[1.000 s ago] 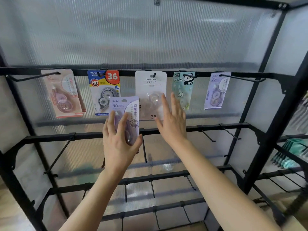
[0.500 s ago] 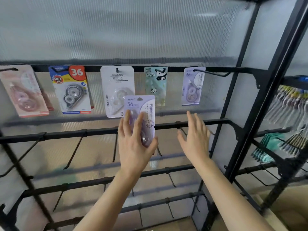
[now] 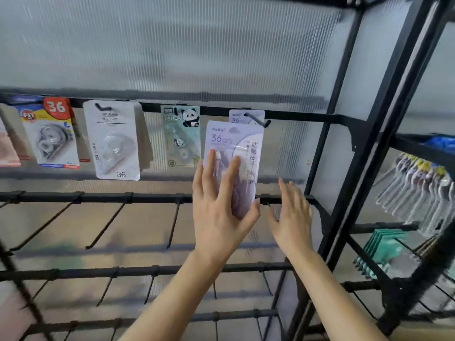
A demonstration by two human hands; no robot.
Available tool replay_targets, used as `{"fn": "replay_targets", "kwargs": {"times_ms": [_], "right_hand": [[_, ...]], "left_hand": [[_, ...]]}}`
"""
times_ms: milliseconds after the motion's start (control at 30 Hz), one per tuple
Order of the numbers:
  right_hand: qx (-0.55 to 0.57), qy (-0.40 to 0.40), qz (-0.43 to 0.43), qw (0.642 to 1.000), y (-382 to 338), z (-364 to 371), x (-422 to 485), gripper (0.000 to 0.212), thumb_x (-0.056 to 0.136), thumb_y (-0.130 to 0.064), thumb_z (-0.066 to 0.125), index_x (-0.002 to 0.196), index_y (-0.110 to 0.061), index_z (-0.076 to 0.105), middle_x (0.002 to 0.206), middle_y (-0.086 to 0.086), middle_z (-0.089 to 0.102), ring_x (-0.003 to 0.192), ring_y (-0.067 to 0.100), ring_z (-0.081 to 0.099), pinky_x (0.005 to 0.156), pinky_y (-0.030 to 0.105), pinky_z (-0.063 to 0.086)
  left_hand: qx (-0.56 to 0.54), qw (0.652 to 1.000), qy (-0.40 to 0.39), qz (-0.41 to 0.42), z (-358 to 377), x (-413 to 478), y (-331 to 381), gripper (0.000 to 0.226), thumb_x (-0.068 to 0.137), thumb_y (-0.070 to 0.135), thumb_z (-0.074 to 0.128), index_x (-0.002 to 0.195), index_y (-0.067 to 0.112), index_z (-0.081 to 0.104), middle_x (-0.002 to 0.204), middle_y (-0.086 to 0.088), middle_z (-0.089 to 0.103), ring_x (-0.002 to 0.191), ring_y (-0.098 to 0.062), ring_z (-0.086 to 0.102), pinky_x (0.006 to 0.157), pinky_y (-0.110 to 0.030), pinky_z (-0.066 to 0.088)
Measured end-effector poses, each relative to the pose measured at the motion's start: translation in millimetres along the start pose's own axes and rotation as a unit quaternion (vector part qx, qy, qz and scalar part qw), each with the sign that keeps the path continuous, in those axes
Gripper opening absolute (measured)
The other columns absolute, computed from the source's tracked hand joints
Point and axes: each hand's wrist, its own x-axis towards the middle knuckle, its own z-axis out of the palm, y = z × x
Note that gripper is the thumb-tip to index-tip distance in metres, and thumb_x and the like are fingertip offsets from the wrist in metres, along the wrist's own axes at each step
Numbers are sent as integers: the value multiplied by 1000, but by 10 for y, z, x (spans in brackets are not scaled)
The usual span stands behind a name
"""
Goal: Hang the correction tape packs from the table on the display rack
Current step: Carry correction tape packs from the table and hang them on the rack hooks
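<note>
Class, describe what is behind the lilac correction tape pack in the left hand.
Another lilac card pack hangs on a black wire hook; only its top shows. The held lilac pack covers the rest.

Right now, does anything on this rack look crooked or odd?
Only slightly: the white carded correction tape pack on the top black rail hangs tilted, with cards fanned out behind its right edge. Nothing looks damaged or spilled.

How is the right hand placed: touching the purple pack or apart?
Apart. Head view shows bare rail between the right hand and the purple pack.
</note>
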Motion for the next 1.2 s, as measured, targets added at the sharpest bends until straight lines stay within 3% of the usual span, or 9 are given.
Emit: {"fn": "replay_targets", "kwargs": {"times_ms": [167,467,700,867,967,1100,1200], "right_hand": [[11,-33,-19,999,195,-17,90,72,98,-39,45,152,-27,-1,161,5,0,148,21,-1,118,39,2],[62,-27,-61,996,274,10,171,65,97,-33,46,152,-22,13,159,10,11,147,25,8,118,39,5],[54,-42,-50,996,365,31,219,67,98,-39,43,152,-26,4,160,5,1,148,21,0,118,37,1],[60,0,-56,997,420,57,239,67,93,-27,57,150,-14,24,156,17,21,145,34,18,116,45,13],[42,1,-58,997,447,91,268,67,93,-26,58,150,-14,24,156,17,21,145,34,17,116,44,12],[25,-17,-66,997,489,203,306,69,93,-25,58,150,-15,21,155,18,22,144,34,18,115,44,12],[7,-13,-72,997,512,346,349,68,86,-23,69,144,-7,37,144,25,40,133,43,39,106,53,31]], "left_hand": [[16,1000,14,4,185,71,260,65,83,44,59,139,15,42,151,-21,25,140,-34,23,115,-40,22],[48,999,23,-13,368,130,417,64,82,43,60,137,13,48,151,-18,27,138,-31,25,113,-41,25],[50,998,14,-45,483,75,337,67,81,44,59,140,18,44,154,-14,23,140,-30,23,114,-39,23],[91,994,-28,-60,698,232,111,71,80,40,63,143,21,39,154,-15,22,136,-34,25,108,-43,30],[105,990,-61,-78,852,377,-67,77,77,33,73,144,20,39,154,-17,23,133,-42,31,104,-51,34],[125,981,-104,-103,1024,514,-241,82,79,34,74,148,26,30,157,-13,15,136,-42,26,106,-53,34],[133,976,-121,-121,1126,565,-306,85,80,35,73,149,29,24,159,-10,9,138,-40,22,107,-52,34]]}}
